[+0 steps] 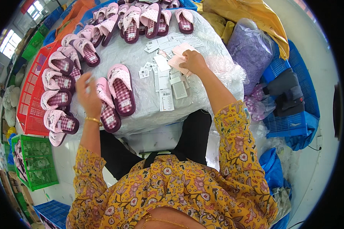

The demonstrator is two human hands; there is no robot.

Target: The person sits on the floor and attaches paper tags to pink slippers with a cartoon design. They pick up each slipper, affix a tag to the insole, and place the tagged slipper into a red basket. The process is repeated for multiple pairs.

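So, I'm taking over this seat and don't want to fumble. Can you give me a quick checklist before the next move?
1. Right hand has hold of the pink paper: ok.
2. Left hand empty: cannot tell, it is blurred.
3. Nearest slipper pair sole down, side by side: ok.
4. White sticker on each insole of that pair: ok.
5. White labels in one neat stack: not ok, spread over the table.

Bench: is covered with whitish sheeting.
Pink slippers: are ranged along left and far edges.
Slipper pair: is set near the front.
White tags: are strewn midway.
Clear film: is bunched at right.
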